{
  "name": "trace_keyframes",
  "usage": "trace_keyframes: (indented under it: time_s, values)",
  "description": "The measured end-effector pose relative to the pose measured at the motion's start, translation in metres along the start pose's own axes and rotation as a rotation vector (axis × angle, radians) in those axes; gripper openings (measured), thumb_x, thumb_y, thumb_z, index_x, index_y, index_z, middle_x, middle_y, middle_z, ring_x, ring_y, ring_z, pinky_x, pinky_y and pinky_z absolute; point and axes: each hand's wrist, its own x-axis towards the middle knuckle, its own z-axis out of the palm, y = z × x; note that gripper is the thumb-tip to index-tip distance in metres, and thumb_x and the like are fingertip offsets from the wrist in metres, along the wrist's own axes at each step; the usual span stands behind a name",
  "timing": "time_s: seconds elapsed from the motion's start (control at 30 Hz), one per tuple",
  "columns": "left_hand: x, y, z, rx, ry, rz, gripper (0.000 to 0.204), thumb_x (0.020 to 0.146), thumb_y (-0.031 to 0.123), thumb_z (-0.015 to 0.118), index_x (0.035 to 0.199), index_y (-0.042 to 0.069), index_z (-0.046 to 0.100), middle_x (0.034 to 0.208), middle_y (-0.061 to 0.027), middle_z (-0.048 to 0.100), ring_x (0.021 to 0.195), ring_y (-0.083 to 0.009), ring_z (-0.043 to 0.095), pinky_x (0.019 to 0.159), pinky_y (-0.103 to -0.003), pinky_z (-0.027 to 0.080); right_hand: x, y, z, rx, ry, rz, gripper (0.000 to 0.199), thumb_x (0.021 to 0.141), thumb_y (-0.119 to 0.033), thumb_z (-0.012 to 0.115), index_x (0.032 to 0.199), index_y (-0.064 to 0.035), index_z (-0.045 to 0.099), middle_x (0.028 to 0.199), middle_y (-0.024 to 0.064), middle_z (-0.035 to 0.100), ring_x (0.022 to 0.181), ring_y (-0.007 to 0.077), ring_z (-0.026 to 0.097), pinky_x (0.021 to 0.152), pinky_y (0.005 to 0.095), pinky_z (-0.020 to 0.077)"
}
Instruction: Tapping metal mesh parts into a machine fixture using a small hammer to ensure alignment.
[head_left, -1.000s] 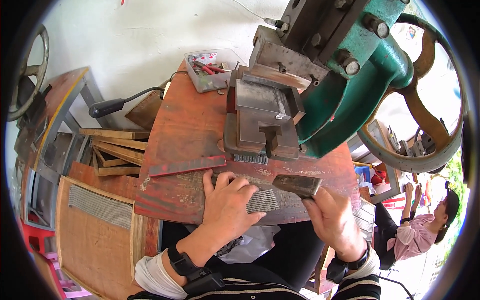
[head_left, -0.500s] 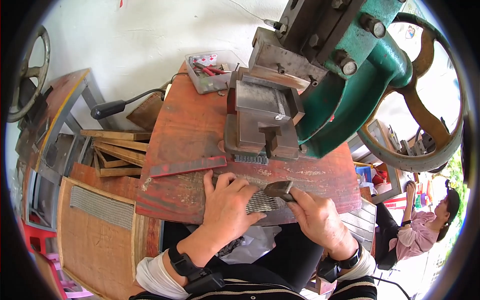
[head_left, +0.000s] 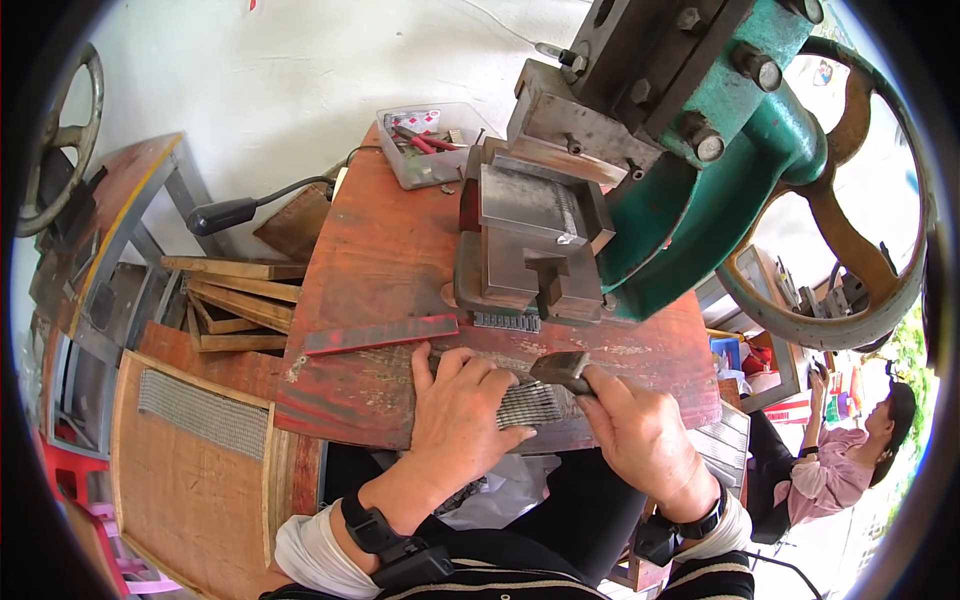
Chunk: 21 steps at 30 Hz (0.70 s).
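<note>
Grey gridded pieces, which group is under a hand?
The group near the table's front edge, partly covered by the left hand. The group in the wooden tray and the one at the press's base have no hand on them.

White cuffs (head_left: 312, 553), black wrist straps (head_left: 366, 524)

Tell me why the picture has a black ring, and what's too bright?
Head view: the dark ring is likely the wide fisheye lens's edge, and the table looks bowed; head view: the background beside the person in pink is washed out nearly white; head view: left hand and right hand look fairly clear.
</note>
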Motion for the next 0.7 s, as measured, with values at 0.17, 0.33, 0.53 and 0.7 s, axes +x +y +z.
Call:
trace_keyframes:
  time_s: [0.17,0.33,0.53,0.7]
  values:
    - [0.001,0.002,-0.001,-0.005,-0.002,-0.016,0.055,0.056,0.032,0.09,0.1,0.007,0.071,0.107,-0.0074,0.062,0.116,-0.0313,0.049,0.108,-0.058,0.023,-0.004,-0.001,0.009,-0.066,-0.001,0.001,0.028,0.09,-0.017,0.066,0.114,-0.0057,0.059,0.074,0.0148,0.063,0.062,0.0357,0.066,0.053,0.0428,0.0542]
    - [0.0,0.0,-0.001,0.001,-0.012,-0.015,0.055,0.055,0.032,0.09,0.1,0.008,0.071,0.108,-0.0064,0.061,0.117,-0.0317,0.048,0.108,-0.058,0.023,0.0,-0.004,0.005,-0.097,-0.033,0.008,0.028,0.09,-0.019,0.066,0.113,-0.0052,0.059,0.073,0.0145,0.063,0.06,0.0359,0.066,0.051,0.0431,0.0538]
    - [0.0,0.0,0.0,0.013,-0.006,-0.009,0.054,0.055,0.033,0.091,0.098,0.007,0.071,0.108,-0.0071,0.062,0.117,-0.0324,0.048,0.108,-0.059,0.024,0.0,0.0,0.005,-0.163,-0.077,-0.005,0.032,0.087,-0.013,0.069,0.116,-0.0033,0.059,0.072,0.0136,0.063,0.058,0.0333,0.065,0.051,0.0409,0.0533]
    - [0.002,0.001,-0.001,0.001,-0.002,-0.012,0.055,0.054,0.033,0.091,0.098,0.006,0.071,0.106,-0.0078,0.062,0.116,-0.0323,0.048,0.108,-0.059,0.024,0.001,0.003,0.008,-0.028,0.02,-0.006,0.027,0.088,-0.014,0.068,0.113,-0.0043,0.06,0.071,0.0153,0.063,0.06,0.036,0.065,0.052,0.0437,0.053]
